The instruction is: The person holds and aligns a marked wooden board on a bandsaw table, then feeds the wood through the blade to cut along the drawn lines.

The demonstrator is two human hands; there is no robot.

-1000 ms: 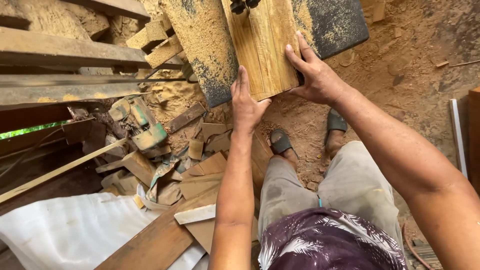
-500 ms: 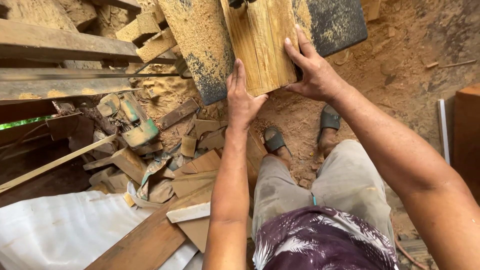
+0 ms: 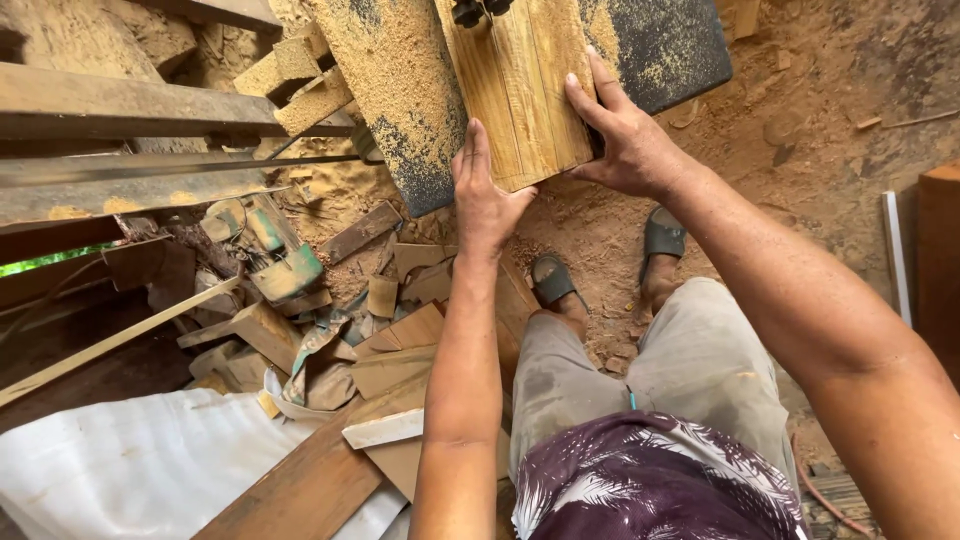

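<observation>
A yellowish wooden board [image 3: 520, 90] lies on a dark saw table [image 3: 660, 45] that is covered with sawdust. A thin saw blade with its black guide [image 3: 478, 12] meets the board at the top. My left hand [image 3: 484, 195] pushes flat against the board's near edge, fingers together. My right hand [image 3: 622, 135] presses on the board's right side, fingers spread over its top and edge. My two feet in dark sandals [image 3: 555, 282] stand on the dirt floor below the table.
A pile of wood offcuts [image 3: 400, 320] lies on the floor at the left. Long planks and beams [image 3: 130, 105] run along the upper left. A white sheet [image 3: 150, 470] lies at the bottom left. A brown panel [image 3: 938, 250] stands at the right edge.
Both hands have pushed the board a little further away, into the blade. The view has shifted slightly; my feet stay planted.
</observation>
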